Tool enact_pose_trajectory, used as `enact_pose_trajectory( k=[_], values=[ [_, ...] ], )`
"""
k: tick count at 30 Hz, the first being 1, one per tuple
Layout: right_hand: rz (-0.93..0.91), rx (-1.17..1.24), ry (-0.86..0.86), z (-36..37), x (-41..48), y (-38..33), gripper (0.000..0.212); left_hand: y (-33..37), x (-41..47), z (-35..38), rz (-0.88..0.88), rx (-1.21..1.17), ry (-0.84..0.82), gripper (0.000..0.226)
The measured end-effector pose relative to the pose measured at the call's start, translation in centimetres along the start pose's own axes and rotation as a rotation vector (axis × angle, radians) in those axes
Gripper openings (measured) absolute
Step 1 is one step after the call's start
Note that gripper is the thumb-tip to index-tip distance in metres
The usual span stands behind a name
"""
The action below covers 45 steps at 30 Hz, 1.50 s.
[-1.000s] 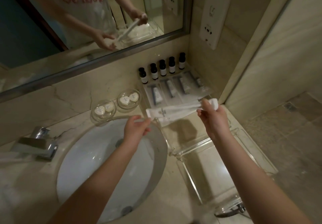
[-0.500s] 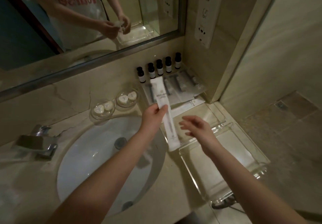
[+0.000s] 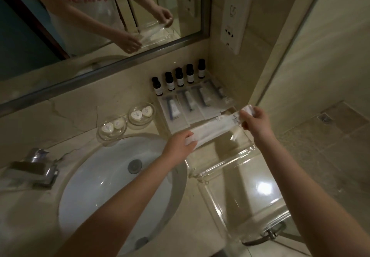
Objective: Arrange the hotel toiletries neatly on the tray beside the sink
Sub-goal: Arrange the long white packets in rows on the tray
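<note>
Here, in the head-camera view, two bare forearms reach forward over a marble counter [image 3: 124, 104]. The left hand [image 3: 178, 146] is curled closed, its fingers pinching the near-left end of a long white packet [image 3: 212, 129]. The right hand [image 3: 257, 119] is also closed, gripping the packet's far-right end between thumb and fingers. The packet stretches slantwise between the two hands, held just above the counter's right side, at the front edge of a row of flat sachets [image 3: 192, 106]; whether it touches them cannot be told. Those sachets lie side by side toward the counter's back right corner, and behind them five small dark bottles [image 3: 179, 78] stand upright in a line against the back wall. A clear tray [image 3: 242, 196] sits at the counter's near right edge, below the right forearm, with nothing visible inside it. The round white sink [image 3: 112, 186] fills the counter's near left, under the left forearm, with a metal tap [image 3: 34, 166] at its left. Two small glass dishes [image 3: 128, 120] holding wrapped white soaps sit between the sink's far rim and the back wall. Above, a mirror [image 3: 100, 16] reflects both hands and the packet.
</note>
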State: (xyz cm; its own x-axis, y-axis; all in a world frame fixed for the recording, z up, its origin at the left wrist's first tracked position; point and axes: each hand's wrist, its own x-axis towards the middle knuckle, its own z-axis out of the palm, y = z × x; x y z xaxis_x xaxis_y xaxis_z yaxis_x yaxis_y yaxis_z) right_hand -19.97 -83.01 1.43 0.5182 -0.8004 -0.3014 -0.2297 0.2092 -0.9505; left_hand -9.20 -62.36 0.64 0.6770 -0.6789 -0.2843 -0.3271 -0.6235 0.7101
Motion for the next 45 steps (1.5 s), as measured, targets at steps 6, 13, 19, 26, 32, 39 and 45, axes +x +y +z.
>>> enact_pose_trajectory(
  k=[6, 13, 19, 26, 32, 39, 45],
  values=[
    [0.105, -0.118, 0.161, 0.7, 2.9, 4.2, 0.023, -4.0, 0.5, 0.5, 0.117, 0.449, -0.017, 0.042],
    [0.084, -0.461, 0.110, 3.2, 2.9, 6.2, 0.054, -2.8, 1.4, 2.9, 0.214, 0.767, -0.272, 0.054],
    [-0.227, -0.930, 0.092, 3.0, 1.8, 6.8, 0.053, -2.5, 1.5, 3.8, 0.202, 0.821, -0.215, 0.052],
    [-0.482, -1.246, -0.051, 2.0, 0.3, 8.8, 0.042, -2.6, 1.5, 4.4, 0.185, 0.796, -0.186, 0.051],
    [-0.472, -1.192, -0.274, 2.2, 1.5, 9.1, 0.043, -2.4, 1.4, 4.4, 0.178, 0.785, -0.179, 0.051],
    [-0.446, -1.227, -0.290, 2.1, 0.8, 7.6, 0.051, -1.9, 1.2, 4.1, 0.173, 0.799, -0.188, 0.051],
    [-0.559, -1.159, -0.281, 3.7, -1.5, 6.1, 0.055, -1.9, 0.1, 1.4, 0.171, 0.719, -0.066, 0.050]
  ],
)
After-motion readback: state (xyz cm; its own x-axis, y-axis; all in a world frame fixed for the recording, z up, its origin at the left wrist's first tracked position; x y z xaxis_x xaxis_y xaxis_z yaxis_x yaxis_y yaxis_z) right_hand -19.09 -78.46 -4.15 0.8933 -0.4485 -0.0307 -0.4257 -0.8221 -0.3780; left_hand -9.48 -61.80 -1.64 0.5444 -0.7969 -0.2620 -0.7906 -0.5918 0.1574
